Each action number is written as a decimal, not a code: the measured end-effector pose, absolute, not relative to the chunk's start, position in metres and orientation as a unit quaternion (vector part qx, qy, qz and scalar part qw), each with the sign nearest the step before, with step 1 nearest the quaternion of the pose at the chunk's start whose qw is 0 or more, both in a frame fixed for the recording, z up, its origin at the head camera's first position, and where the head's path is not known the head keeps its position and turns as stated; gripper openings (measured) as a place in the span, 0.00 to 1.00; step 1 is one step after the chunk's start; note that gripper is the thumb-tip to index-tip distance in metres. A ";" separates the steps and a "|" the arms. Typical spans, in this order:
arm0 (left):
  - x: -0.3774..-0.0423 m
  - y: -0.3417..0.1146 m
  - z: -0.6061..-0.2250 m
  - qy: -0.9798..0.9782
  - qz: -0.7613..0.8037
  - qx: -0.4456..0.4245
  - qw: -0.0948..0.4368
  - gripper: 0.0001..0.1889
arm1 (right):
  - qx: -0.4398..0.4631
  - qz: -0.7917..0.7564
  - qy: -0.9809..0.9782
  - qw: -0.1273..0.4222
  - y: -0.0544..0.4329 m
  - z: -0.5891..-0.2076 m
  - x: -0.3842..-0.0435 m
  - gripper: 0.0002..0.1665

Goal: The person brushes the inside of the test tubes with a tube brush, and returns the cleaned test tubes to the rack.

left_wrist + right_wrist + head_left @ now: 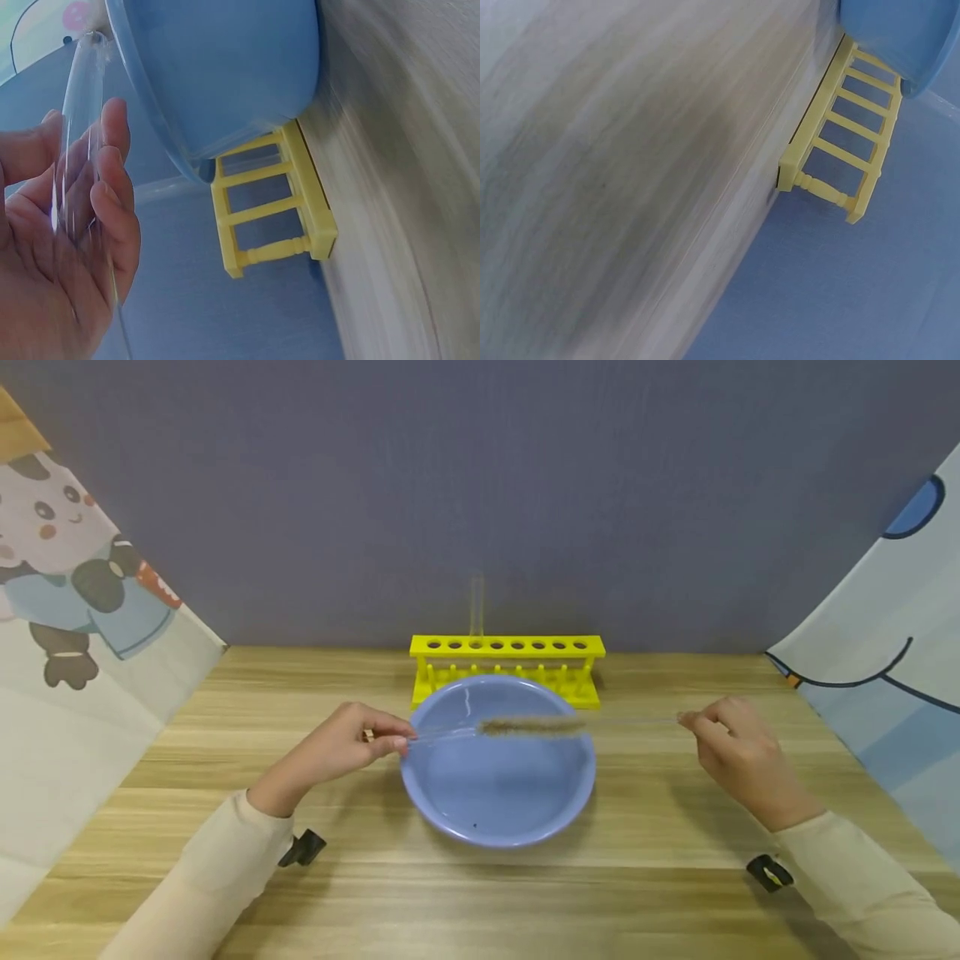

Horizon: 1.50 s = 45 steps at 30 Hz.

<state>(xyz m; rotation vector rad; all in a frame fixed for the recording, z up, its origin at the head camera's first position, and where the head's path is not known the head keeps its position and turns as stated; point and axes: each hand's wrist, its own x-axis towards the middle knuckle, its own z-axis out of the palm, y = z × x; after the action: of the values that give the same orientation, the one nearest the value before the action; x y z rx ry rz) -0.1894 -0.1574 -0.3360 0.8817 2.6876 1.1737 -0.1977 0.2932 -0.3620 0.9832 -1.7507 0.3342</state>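
A clear glass test tube lies nearly level over the blue basin, gripped by my left hand. In the left wrist view the fingers wrap round the test tube, whose mouth points away from the palm. At the right, my right hand pinches the thin handle of a test tube brush. The brush's tan bristles are in line with the tube's mouth; whether the tip is inside cannot be told. The right wrist view does not show the hand.
Behind the basin stands a yellow test tube rack, with another clear tube upright in it. A grey-blue panel rises at the back of the wooden table. Printed cloths hang at both sides.
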 end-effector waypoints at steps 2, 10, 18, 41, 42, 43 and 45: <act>-0.188 -0.156 -0.335 0.874 0.384 0.295 0.042 0.09 | 0.416 0.141 -0.725 0.531 0.291 -0.361 -0.198 0.18; -0.188 -0.153 -0.336 0.876 0.381 0.291 0.047 0.09 | 0.425 0.146 -0.713 0.539 0.287 -0.357 -0.196 0.17; -0.190 -0.149 -0.339 0.889 0.368 0.273 0.033 0.10 | 0.433 0.157 -0.713 0.529 0.285 -0.358 -0.195 0.19; -0.188 -0.147 -0.338 0.913 0.312 0.247 -0.090 0.11 | 0.506 0.229 -0.738 0.383 0.295 -0.366 -0.188 0.22; -0.188 -0.147 -0.338 0.913 0.311 0.248 -0.094 0.12 | 0.510 0.233 -0.740 0.373 0.297 -0.367 -0.189 0.22; -0.188 -0.147 -0.338 0.912 0.310 0.250 -0.097 0.12 | 0.512 0.239 -0.743 0.359 0.298 -0.368 -0.189 0.21; -0.187 -0.147 -0.338 0.910 0.308 0.256 -0.109 0.12 | 0.510 0.252 -0.751 0.336 0.301 -0.369 -0.189 0.21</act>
<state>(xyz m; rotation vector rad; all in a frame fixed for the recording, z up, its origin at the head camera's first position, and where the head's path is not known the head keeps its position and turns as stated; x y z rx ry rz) -0.1873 -0.1467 -0.3384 0.8652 3.0744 1.0414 -0.1895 0.3008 -0.3686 1.3292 -1.9590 0.6569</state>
